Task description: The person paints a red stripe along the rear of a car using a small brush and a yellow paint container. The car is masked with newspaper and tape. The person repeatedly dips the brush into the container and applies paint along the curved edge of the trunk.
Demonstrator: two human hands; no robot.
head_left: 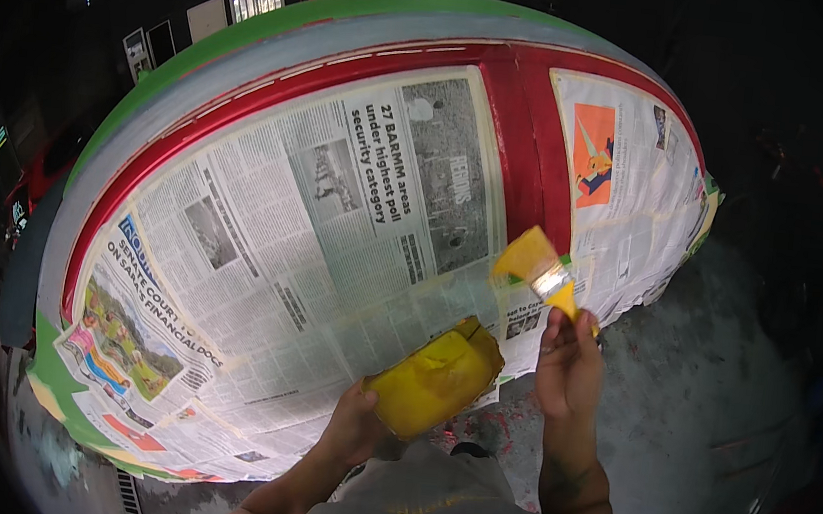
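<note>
Gripping a yellow-handled, metal-banded flat paintbrush [541, 272], your right hand [570, 363] has fingers closed behind its bristles [522, 254]; your left hand [354, 426] clasps a yellow, paint-coated boxy container [431, 380] right of its fingers.

Paintbrush [550, 281] and yellow container [432, 386] in hands [569, 371]

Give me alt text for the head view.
The right hand holds up a brush and the left hand holds a yellow tub, before red, grey and green bodywork largely covered with newspaper.
</note>
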